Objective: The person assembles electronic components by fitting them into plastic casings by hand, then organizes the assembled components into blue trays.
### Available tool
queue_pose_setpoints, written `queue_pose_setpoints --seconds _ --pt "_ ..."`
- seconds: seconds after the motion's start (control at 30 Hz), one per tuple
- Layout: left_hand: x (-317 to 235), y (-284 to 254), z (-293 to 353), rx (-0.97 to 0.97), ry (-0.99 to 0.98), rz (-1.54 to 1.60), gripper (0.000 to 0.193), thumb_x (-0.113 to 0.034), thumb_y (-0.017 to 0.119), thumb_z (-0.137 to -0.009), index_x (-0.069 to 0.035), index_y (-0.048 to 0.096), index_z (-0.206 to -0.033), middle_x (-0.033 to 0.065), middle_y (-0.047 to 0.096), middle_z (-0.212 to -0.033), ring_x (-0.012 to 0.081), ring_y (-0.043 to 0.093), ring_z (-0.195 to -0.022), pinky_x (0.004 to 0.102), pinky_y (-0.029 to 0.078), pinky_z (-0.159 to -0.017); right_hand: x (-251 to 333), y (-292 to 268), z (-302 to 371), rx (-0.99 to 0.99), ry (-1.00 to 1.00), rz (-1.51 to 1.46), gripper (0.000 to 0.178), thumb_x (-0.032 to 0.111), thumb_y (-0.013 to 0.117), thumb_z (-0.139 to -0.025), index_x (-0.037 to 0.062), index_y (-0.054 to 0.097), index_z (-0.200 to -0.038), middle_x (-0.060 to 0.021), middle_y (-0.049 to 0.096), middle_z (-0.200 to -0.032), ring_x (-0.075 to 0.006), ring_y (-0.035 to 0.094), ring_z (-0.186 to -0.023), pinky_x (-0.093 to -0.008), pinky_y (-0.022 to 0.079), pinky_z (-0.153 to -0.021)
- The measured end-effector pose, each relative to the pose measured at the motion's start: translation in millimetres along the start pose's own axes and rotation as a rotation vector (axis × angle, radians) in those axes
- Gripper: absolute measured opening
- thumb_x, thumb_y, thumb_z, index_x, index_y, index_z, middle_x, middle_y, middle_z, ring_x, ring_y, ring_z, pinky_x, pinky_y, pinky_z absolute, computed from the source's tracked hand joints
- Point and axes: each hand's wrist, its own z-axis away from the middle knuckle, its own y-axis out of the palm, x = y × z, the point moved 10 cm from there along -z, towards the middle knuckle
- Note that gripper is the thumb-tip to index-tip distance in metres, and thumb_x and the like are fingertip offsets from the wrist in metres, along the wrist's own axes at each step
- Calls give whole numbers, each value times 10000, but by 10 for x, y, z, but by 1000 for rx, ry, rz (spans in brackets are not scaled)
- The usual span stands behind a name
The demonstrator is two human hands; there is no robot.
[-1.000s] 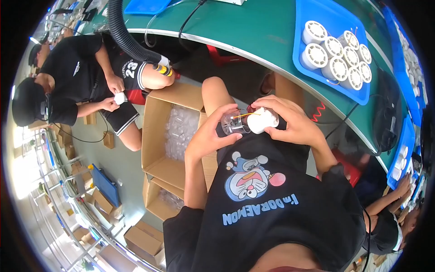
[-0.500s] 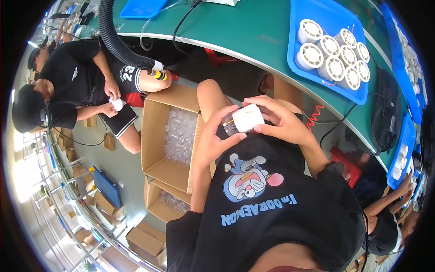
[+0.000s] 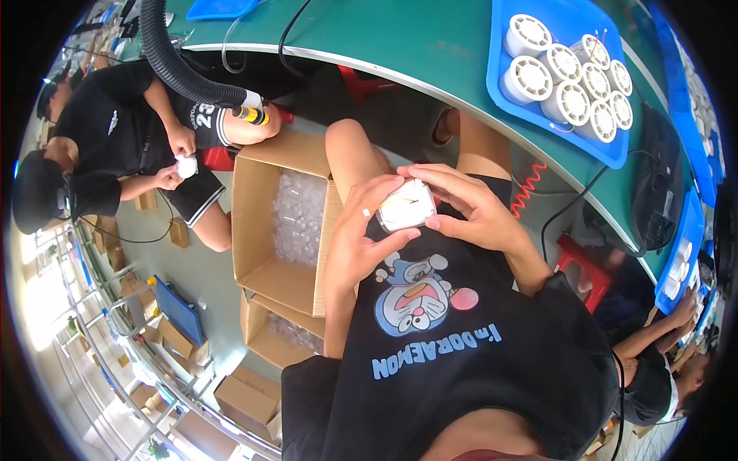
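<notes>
- Both-handed grip is seen on a small white round part (image 3: 407, 206): it is pinched between the fingers of the left hand (image 3: 361, 238) and the right hand (image 3: 469, 211), held above the lap in front of the dark printed shirt (image 3: 453, 361).
- Its flat face is turned up toward the head, probably so that it can be looked over closely (a thin line or wire appears to cross that face, too small to be sure).
- The part looks like hard, smooth plastic, drum-shaped and pale.
- An open cardboard box (image 3: 257, 223) is set on the floor just beside the left knee, within easy reach; it is lined with clear, crinkled bagged pieces (image 3: 296, 219).
- On the green surface (image 3: 400, 46) a blue tray (image 3: 538, 27) carries similar white cylinders (image 3: 569, 100) with slotted round tops, stood upright in close rows.
- A black ribbed hose (image 3: 169, 61) is bent down over the surface's edge.
- To the left, a seated co-worker (image 3: 108, 138) holds a small white piece in both hands.
</notes>
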Motion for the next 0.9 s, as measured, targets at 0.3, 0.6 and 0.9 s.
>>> queue_pose_setpoints --seconds 0.3,0.6,0.9 --pt "-11 9 51 -54 33 -38 670 -96 849 -669 -20 590 -1282 169 593 -1268 295 569 -1176 370 438 -991 4 37 8 38 -93 113 615 87 624 -912 -43 370 -1457 -192 322 -1538 -290 342 -1418 -397 301 -1148" --pt "-126 54 89 -125 21 -99 647 -78 836 -688 -54 580 -1282 140 587 -1257 308 570 -1125 393 466 -944 134 99 40 -24 -224 114 745 186 662 -892 -46 286 -1492 -246 245 -1562 -338 237 -1466 -422 210 -1171" --pt "-134 64 104 -439 -97 193 663 -69 807 -743 -9 489 -1323 186 514 -1304 284 543 -1173 372 453 -975 210 103 -53 -271 -450 309 908 90 822 -692 22 324 -1448 -262 329 -1504 -398 362 -1385 -438 315 -1116"
